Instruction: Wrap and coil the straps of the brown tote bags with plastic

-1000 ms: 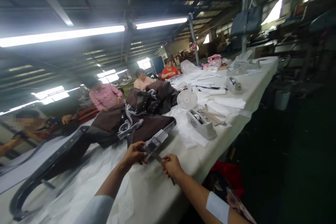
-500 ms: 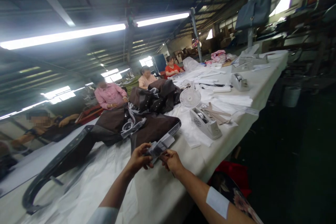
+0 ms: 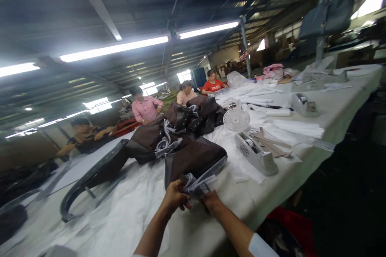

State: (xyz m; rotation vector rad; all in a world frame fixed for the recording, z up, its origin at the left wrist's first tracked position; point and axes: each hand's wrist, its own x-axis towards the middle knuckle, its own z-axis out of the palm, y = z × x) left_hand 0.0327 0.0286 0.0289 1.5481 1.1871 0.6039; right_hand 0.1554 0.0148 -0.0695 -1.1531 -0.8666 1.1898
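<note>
A crumpled piece of clear plastic wrap (image 3: 197, 186), with something dark in or under it, is between my two hands at the near end of a brown bag (image 3: 193, 156). My left hand (image 3: 175, 197) is closed on its left side, thumb and fingers pinched. My right hand (image 3: 212, 201) is closed at its right side; the fingertips are partly hidden and blurred. The brown bag has dark trim and plastic along its right edge, and lies on the table just beyond my hands. More brown bags (image 3: 193, 114) are heaped behind it.
To the right stand a tape dispenser (image 3: 256, 154), a small white fan (image 3: 237, 119) and flat grey-brown strips (image 3: 274, 144). A second dispenser (image 3: 304, 105) is farther back. A curved dark handle (image 3: 87, 178) lies left on white sheeting (image 3: 120, 204). Several people sit across the table.
The view has swung left, so the scene sits farther right. My hands stay together on the plastic; the right hand has turned, and its fingers are now more hidden.
</note>
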